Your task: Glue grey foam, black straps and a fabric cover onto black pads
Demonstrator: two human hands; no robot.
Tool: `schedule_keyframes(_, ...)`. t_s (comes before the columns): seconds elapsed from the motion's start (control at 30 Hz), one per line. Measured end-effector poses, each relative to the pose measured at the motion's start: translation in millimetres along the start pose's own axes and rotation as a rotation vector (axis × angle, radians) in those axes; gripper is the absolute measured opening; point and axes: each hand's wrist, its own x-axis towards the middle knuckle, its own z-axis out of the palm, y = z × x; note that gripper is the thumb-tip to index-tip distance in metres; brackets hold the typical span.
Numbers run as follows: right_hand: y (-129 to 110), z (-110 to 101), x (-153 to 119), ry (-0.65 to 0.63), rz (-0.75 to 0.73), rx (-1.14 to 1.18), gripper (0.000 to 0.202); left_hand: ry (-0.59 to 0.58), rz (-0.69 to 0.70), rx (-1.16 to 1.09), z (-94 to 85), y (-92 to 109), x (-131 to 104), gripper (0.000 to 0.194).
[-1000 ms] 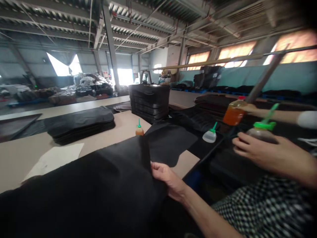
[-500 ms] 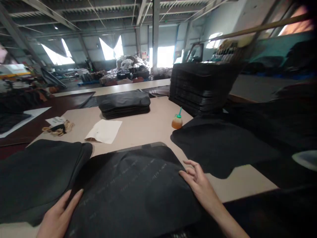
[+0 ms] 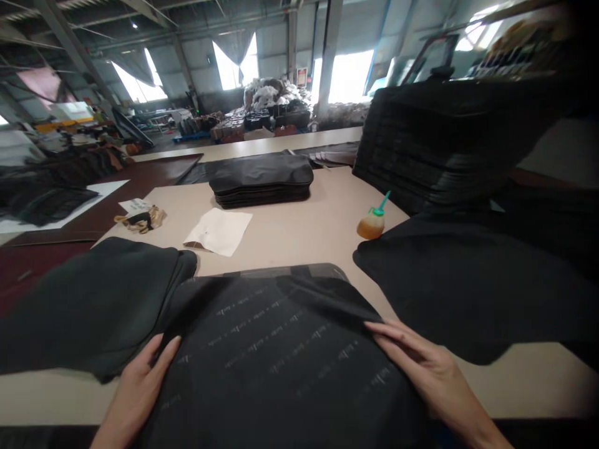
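A black fabric sheet point(image 3: 276, 355) with rows of small pale print lies on the tan table point(image 3: 299, 234) right in front of me. My left hand point(image 3: 140, 386) rests flat on its left edge, fingers together and stretched out. My right hand point(image 3: 423, 368) lies flat on its right edge, fingers pointing left. Neither hand grips anything. A fold runs across the sheet's upper right part.
Another dark fabric piece point(image 3: 88, 305) lies at the left, and a black piece point(image 3: 472, 280) at the right. A small orange glue bottle point(image 3: 372, 223) with a green nozzle stands mid-table. A white paper point(image 3: 219, 231), a low black stack point(image 3: 261, 179) and a tall black stack point(image 3: 449, 137) sit farther back.
The view swung left from a co-worker's bottles to the table in front of me. My left hand came into view, and both hands slid down onto the printed sheet's edges.
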Motion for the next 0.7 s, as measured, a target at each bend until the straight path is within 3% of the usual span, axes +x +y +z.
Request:
schedule_keyframes(0.1, 5, -2, 2, 0.024, -0.021, -0.053, 0.034, -0.035, 0.011, -0.010, 3.0, -5, -1, 0.069)
schedule_keyframes(0.3, -1, -2, 12, 0.050, -0.158, -0.092, 0.033, 0.080, 0.040, -0.029, 6.1, -17, 0, 0.071)
schedule_keyframes(0.5, 8, -1, 15, 0.036, -0.150, -0.122, 0.036, 0.105, 0.059, -0.061, 9.5, -24, 1, 0.068)
schedule_keyframes(0.63, 3, -2, 18, 0.055, -0.051, -0.084, 0.040, 0.120, 0.038, -0.069, 3.6, -12, 6, 0.069)
schedule_keyframes(0.7, -8, -4, 24, 0.072, -0.018, -0.058, 0.043, 0.051, 0.042, -0.098, -4.1, 3, 12, 0.068)
